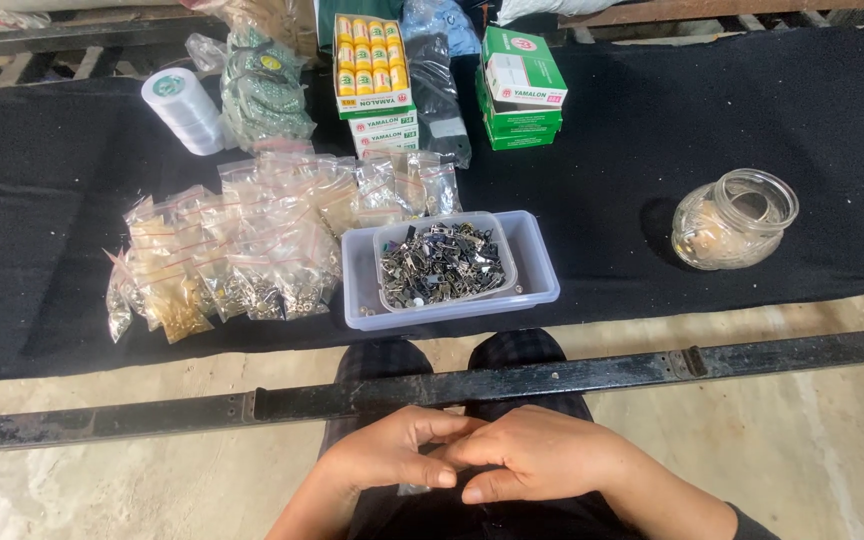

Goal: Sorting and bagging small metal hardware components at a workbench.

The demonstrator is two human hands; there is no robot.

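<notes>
Both hands meet over the lap, well short of the clear tray (537, 275) of metal clips (442, 262). Left hand (392, 455) and right hand (542, 455) pinch something small between their fingertips; what it is, I cannot tell.

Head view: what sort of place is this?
Probably a small craft or garment-trim workstation: a black cloth-covered bench holds a tray of metal clips, small bags of beads and fittings and boxed thread spools.
</notes>
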